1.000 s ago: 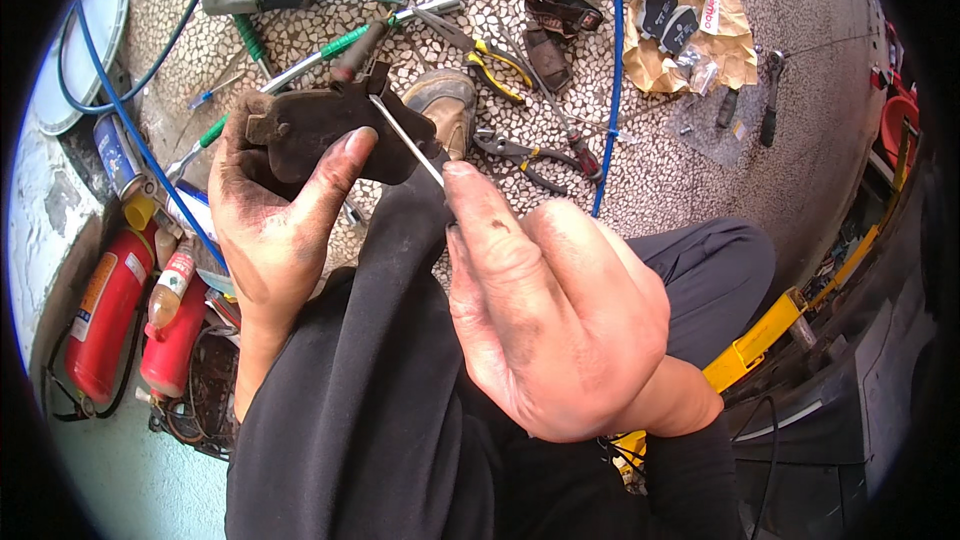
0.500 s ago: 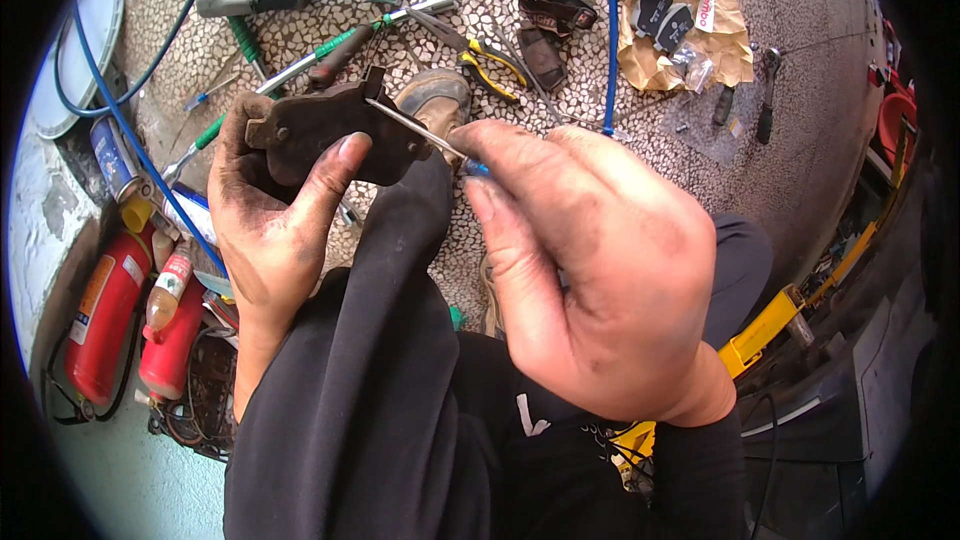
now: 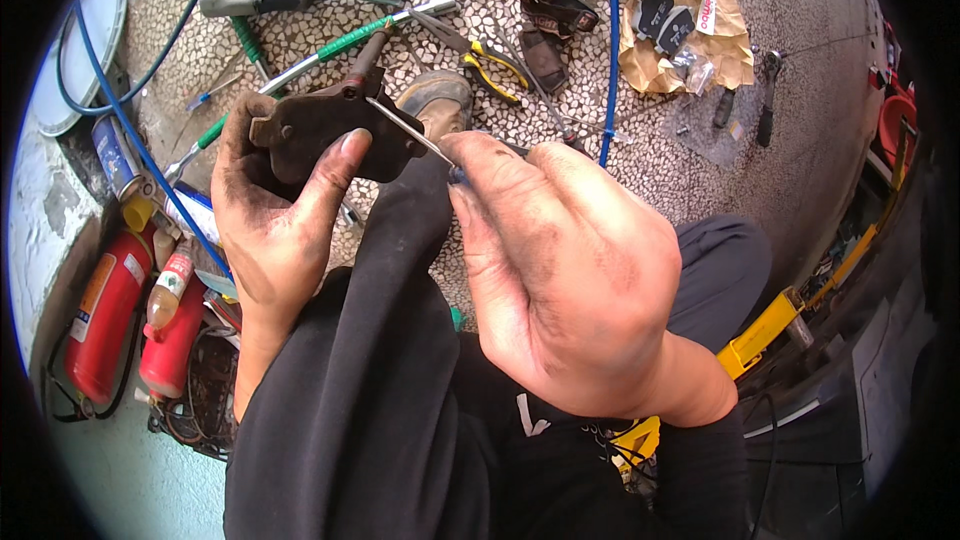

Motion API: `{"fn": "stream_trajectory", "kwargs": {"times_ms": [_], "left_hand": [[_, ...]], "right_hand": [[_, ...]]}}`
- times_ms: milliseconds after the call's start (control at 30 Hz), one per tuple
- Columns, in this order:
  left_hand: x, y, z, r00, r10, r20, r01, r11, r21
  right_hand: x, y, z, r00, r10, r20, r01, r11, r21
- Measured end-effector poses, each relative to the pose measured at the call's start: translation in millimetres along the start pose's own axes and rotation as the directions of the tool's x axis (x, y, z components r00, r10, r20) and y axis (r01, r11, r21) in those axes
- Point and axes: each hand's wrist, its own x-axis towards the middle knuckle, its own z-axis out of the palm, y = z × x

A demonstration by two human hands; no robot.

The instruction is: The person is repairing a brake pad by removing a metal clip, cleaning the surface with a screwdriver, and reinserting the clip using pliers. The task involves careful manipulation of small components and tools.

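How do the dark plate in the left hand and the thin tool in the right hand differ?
The dark plate is broad and flat, while the thin tool has a narrow, straight shaft. The plate looks dull and blackish brown; the tool's shaft is shiny metal. The plate is mostly visible in the left hand, while the tool's rear end is largely hidden by the right hand. Both are held in bare hands.
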Motion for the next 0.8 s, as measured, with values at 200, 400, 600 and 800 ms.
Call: {"fn": "stream_trajectory", "kwargs": {"times_ms": [200, 400, 600, 800], "left_hand": [[0, -2, 0, 1.0, 0.015, -0.001, -0.015, 1.0, -0.014], [-1, -1, 1, 0.999, 0.036, 0.018, -0.035, 0.999, -0.023], [1, -1, 2, 0.999, 0.031, 0.023, -0.031, 0.999, -0.019], [5, 1, 4, 1.0, 0.017, 0.009, -0.017, 1.0, 0.021]], "right_hand": [[12, 6, -11, 0.998, 0.032, 0.047, -0.036, 0.995, 0.096], [21, 12, -18, 0.997, 0.039, 0.072, -0.047, 0.991, 0.123], [9, -6, -4, 0.998, -0.052, 0.018, 0.054, 0.99, -0.131], [-5, -21, 20, 0.998, -0.051, -0.044, 0.042, 0.983, -0.179]]}}
